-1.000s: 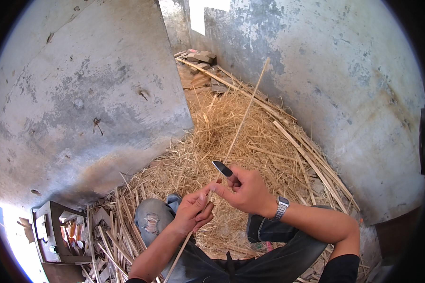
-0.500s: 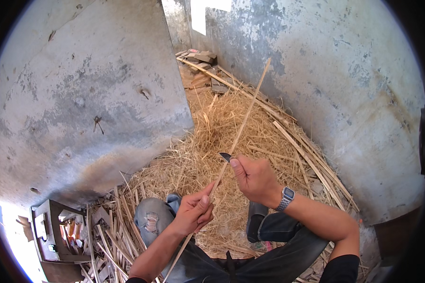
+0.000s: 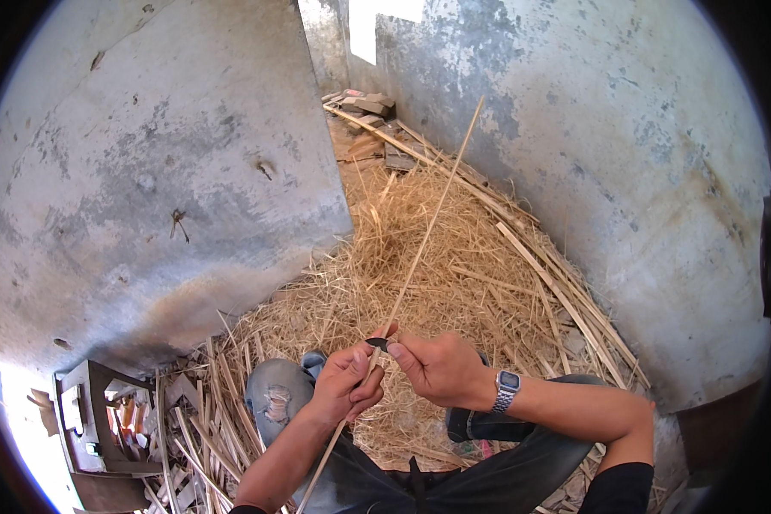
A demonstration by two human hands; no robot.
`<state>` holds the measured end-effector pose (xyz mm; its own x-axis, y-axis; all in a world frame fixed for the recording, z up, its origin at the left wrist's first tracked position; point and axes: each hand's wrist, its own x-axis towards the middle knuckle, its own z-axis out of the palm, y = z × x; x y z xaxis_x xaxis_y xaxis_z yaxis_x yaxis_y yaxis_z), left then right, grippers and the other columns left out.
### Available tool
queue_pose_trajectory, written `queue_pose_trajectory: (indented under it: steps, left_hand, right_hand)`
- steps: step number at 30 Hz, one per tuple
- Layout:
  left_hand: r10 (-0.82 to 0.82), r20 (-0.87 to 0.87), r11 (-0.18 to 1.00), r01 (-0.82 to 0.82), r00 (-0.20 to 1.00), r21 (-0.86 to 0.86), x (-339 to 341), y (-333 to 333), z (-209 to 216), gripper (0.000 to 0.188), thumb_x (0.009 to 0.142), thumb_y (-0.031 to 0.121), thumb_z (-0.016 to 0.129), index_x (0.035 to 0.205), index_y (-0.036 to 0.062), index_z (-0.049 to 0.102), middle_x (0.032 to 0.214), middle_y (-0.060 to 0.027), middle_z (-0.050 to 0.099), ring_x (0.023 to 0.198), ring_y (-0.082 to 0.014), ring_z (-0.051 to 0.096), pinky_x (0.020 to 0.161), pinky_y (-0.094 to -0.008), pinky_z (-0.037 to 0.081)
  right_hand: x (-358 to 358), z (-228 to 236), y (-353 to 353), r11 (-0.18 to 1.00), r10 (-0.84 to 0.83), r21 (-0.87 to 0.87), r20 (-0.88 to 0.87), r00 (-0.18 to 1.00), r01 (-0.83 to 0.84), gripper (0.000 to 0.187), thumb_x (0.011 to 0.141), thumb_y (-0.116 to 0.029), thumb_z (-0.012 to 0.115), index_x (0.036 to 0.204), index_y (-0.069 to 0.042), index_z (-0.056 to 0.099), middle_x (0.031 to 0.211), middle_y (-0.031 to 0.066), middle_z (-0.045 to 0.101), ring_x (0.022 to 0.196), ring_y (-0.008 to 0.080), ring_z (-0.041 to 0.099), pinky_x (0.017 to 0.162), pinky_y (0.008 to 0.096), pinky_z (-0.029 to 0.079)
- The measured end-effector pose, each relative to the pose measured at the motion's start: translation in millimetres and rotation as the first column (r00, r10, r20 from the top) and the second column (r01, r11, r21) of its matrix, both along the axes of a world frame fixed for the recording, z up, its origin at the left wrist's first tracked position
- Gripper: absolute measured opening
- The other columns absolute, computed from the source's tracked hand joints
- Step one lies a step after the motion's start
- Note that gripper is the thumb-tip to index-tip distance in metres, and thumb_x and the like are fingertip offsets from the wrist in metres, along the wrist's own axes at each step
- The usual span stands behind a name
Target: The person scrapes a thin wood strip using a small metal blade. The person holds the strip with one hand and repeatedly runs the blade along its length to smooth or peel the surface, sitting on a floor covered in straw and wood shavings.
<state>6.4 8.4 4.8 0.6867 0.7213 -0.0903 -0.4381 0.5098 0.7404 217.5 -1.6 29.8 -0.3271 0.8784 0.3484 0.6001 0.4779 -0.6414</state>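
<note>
A long, thin bamboo strip (image 3: 433, 225) slants from near my lap up toward the far wall. My left hand (image 3: 349, 383) is closed round its lower part, above my left knee. In my right hand (image 3: 441, 367) is a small knife with a dark curved blade (image 3: 377, 343); the handle is hidden in the fist. The blade lies against the strip right by my left fingers, and the two hands nearly touch. A metal watch (image 3: 506, 390) is on my right wrist.
Loose straw-coloured shavings (image 3: 420, 223) cover the floor ahead. Long strips (image 3: 565, 295) lie along the right wall (image 3: 642, 171). More split pieces (image 3: 223, 403) are heaped at left, beside a dark metal frame (image 3: 86, 420). A grey panel (image 3: 163, 171) rises at left.
My right hand has drawn the knife down along the strip, toward me, to my left hand. The strip's far end has shifted slightly left. My left hand has stayed almost in place.
</note>
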Motion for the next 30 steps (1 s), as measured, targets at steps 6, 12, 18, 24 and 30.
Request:
queue_pose_trajectory:
  steps: [6,12,18,24,30]
  left_hand:
    - [-0.026,0.018,1.0,0.026,0.999,0.003,-4,0,-2,0.07,0.108,0.047,0.049,0.161,0.0056,0.031,0.054,0.0031,0.034,0.036,-0.0081,0.03,0.038,-0.0229,0.029]
    - [0.008,-0.033,1.0,-0.007,0.999,0.027,5,3,-6,0.065,0.11,0.046,0.045,0.162,0.0078,0.032,0.056,0.0017,0.036,0.038,-0.0085,0.03,0.037,-0.0226,0.029]
    - [0.105,-0.165,0.984,-0.079,0.981,0.157,7,-4,-2,0.073,0.106,0.047,0.054,0.163,0.008,0.029,0.055,0.0007,0.042,0.036,-0.0093,0.035,0.038,-0.023,0.034]
    - [0.093,-0.172,0.977,-0.057,0.981,0.206,3,0,-9,0.062,0.11,0.038,0.052,0.163,0.0144,0.032,0.059,-0.0033,0.051,0.04,-0.009,0.043,0.038,-0.0223,0.038]
    - [0.133,-0.157,0.971,-0.097,0.979,0.217,2,-1,-10,0.064,0.109,0.038,0.054,0.163,0.0143,0.032,0.062,-0.0034,0.055,0.042,-0.008,0.046,0.039,-0.0212,0.039]
  right_hand:
    - [17,17,28,0.989,-0.145,-0.035,-0.114,0.983,0.142,0.029,0.107,-0.028,0.055,0.088,-0.006,0.06,0.057,0.0171,0.055,0.049,0.0371,0.061,0.046,0.0449,0.045]
    - [0,4,-5,0.993,-0.087,0.076,0.004,0.996,0.086,0.033,0.107,-0.027,0.056,0.083,-0.003,0.058,0.057,0.0187,0.052,0.047,0.0375,0.054,0.046,0.0453,0.04]
    - [28,10,33,0.974,-0.225,-0.034,-0.066,0.972,0.223,0.03,0.105,-0.027,0.058,0.084,-0.007,0.06,0.059,0.0184,0.055,0.052,0.0379,0.061,0.047,0.0463,0.045]
    - [14,-6,16,0.997,-0.075,-0.035,-0.107,0.991,0.072,0.031,0.106,-0.028,0.057,0.084,-0.007,0.061,0.058,0.0179,0.055,0.05,0.0393,0.059,0.046,0.0465,0.043]
    - [11,-7,4,0.981,0.044,-0.176,-0.177,0.983,-0.075,0.029,0.107,-0.028,0.058,0.091,-0.005,0.065,0.06,0.0138,0.054,0.05,0.0273,0.054,0.049,0.0388,0.041]
